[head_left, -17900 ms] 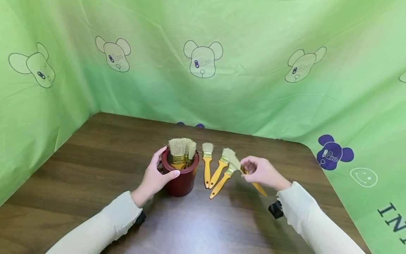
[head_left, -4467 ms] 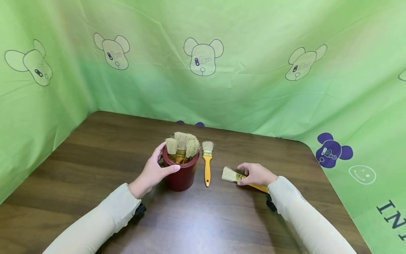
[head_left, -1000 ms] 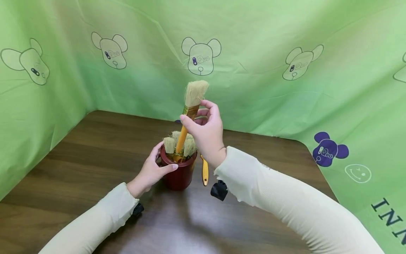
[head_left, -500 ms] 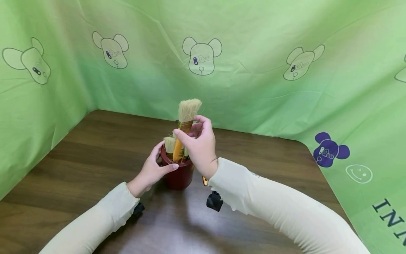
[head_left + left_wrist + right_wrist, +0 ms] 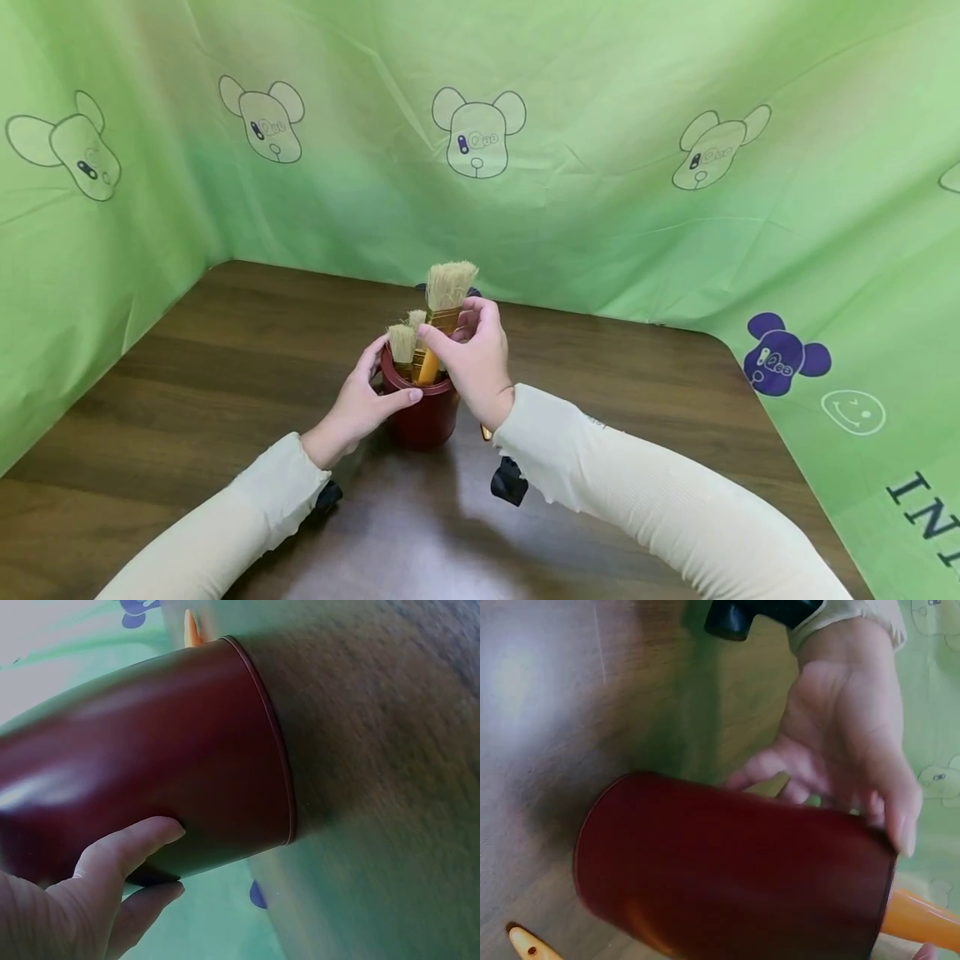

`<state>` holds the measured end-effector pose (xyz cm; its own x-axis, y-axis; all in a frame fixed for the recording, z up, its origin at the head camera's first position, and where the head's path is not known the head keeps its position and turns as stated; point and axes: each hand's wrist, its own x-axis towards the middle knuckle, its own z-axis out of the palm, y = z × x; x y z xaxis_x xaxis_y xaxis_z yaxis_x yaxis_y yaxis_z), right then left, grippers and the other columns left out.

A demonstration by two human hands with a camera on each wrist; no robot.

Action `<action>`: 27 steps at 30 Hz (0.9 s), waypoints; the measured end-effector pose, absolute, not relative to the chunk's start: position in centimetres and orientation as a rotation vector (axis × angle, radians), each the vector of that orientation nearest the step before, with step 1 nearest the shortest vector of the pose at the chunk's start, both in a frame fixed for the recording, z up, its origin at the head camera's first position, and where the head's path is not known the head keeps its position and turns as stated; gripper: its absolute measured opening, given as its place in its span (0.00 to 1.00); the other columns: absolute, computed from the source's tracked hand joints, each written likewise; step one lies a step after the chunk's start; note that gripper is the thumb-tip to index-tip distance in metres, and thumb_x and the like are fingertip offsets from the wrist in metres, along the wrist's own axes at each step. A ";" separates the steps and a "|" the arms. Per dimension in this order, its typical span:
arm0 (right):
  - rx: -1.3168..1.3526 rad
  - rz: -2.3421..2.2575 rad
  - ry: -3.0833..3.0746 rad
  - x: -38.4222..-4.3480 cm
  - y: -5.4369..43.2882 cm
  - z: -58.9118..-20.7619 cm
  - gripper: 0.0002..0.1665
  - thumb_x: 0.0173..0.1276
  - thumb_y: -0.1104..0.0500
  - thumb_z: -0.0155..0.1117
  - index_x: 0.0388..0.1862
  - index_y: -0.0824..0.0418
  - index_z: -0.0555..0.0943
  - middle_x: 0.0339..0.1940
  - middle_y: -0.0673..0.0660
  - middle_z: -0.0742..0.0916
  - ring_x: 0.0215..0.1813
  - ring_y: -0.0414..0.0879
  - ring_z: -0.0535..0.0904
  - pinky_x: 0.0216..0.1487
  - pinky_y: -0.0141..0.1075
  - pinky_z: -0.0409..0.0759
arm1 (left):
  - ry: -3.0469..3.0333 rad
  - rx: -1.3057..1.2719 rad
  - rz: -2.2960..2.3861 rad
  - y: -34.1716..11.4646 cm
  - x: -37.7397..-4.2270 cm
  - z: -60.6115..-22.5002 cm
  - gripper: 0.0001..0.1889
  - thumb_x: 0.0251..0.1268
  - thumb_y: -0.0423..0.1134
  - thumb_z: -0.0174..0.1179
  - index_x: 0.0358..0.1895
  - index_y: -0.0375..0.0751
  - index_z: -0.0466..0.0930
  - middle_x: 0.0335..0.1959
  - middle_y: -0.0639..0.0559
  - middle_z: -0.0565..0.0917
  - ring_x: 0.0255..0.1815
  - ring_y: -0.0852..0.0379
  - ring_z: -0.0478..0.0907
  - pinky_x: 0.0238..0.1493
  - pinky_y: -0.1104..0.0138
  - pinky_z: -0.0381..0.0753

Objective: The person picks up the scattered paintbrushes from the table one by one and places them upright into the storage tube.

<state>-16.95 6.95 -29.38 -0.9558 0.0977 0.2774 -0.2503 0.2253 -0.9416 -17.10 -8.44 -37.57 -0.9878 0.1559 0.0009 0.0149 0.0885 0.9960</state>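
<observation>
My left hand [image 5: 360, 408] grips a dark red cup [image 5: 423, 425] by its rim, thumb at the front; in the left wrist view its fingers lie along the cup wall [image 5: 165, 750]. Several paintbrushes stand in the cup, bristles up, such as a brush [image 5: 402, 342] at the left. My right hand [image 5: 476, 350] pinches another paintbrush [image 5: 448, 287] near its metal band, its orange handle reaching down inside the rim. In the right wrist view that handle [image 5: 919, 921] enters the cup mouth. The handle's lower end is hidden inside the cup.
One more paintbrush [image 5: 486, 432] lies on the table right of the cup, mostly behind my right hand; its handle end [image 5: 529, 945] shows in the right wrist view. A green printed curtain [image 5: 600, 208] surrounds the brown wooden table [image 5: 247, 350].
Over the last second my right hand has lowered the brush handle into the cup. Earlier it took this brush off the table's right side. Fewer brushes lie there now. The left hand has kept its grip.
</observation>
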 end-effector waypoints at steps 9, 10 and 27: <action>0.075 1.731 -2.267 -18.1 9.7 -30.2 0.28 0.57 0.61 0.69 0.53 0.68 0.69 0.38 0.60 0.76 0.38 0.48 0.74 0.42 0.36 0.73 | 2.240 0.205 2.063 -8.4 -16.9 -37.7 0.46 0.55 0.29 0.66 0.75 0.40 0.49 0.70 0.36 0.62 0.70 0.39 0.59 0.62 0.47 0.65; 0.071 1.728 -2.265 -18.2 10.1 -30.2 0.27 0.58 0.61 0.69 0.53 0.68 0.69 0.38 0.60 0.76 0.38 0.47 0.73 0.42 0.36 0.73 | 2.242 0.208 2.067 -8.4 -16.9 -37.7 0.45 0.55 0.29 0.66 0.75 0.40 0.49 0.69 0.36 0.62 0.69 0.39 0.59 0.62 0.47 0.65; -0.018 1.425 -2.703 -22.5 14.4 -36.2 0.31 0.61 0.63 0.62 0.60 0.72 0.65 0.40 0.66 0.77 0.43 0.56 0.74 0.46 0.44 0.73 | 2.249 0.214 2.054 -8.6 -17.2 -37.7 0.45 0.55 0.31 0.67 0.75 0.42 0.51 0.70 0.36 0.61 0.70 0.38 0.59 0.62 0.46 0.65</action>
<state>-22.54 14.36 -36.18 -0.9963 0.0503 0.0703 -0.0295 0.5660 -0.8239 -17.18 -8.56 -37.70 -0.9863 0.1622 0.0291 0.0437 0.0869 0.9953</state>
